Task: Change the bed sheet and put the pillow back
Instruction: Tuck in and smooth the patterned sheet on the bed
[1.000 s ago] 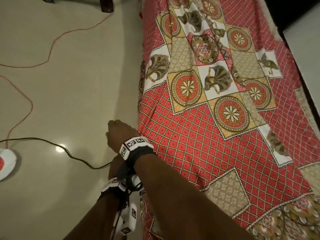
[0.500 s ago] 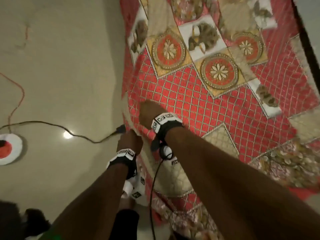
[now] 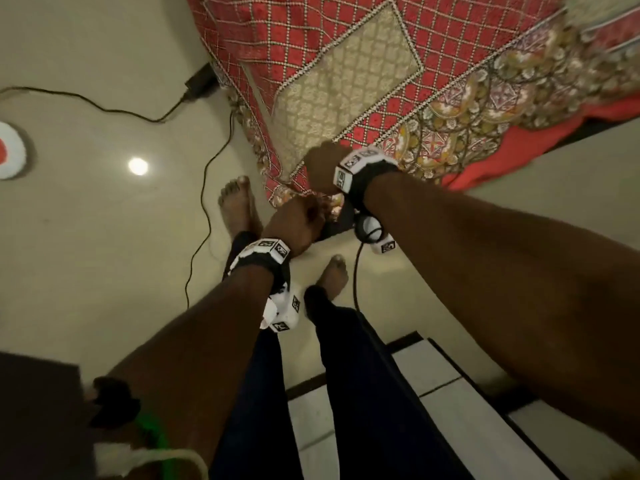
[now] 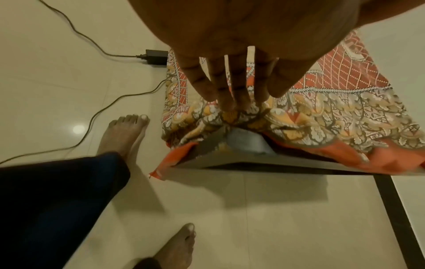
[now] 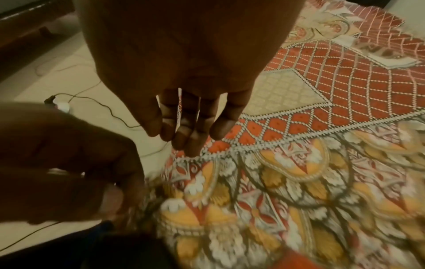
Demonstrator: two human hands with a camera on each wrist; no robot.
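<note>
The red patterned bed sheet (image 3: pixel 346 46) covers the bed, its floral border (image 4: pixel 322 118) hanging over the near corner. My left hand (image 3: pixel 298 220) grips that border at the corner, and the cloth puckers under its fingertips (image 4: pixel 232 105). Below the bunched cloth a grey-blue bit of mattress (image 4: pixel 248 143) shows. My right hand (image 3: pixel 322 168) is just above the left one, over the sheet's top. Its fingers (image 5: pixel 190 142) hang fairly straight with the tips at the sheet and hold nothing. No pillow is in view.
A black power adapter (image 3: pixel 199 83) and its cable (image 3: pixel 204 216) lie on the tiled floor left of the bed corner. My bare feet (image 3: pixel 239 206) stand by the corner. A white and red round object (image 3: pixel 8 154) is far left, and dark furniture (image 3: pixel 34 410) at bottom left.
Both hands have gone from the bed's side edge down to its near corner, and the view has tilted down. The left hand now grips the sheet's border there.
</note>
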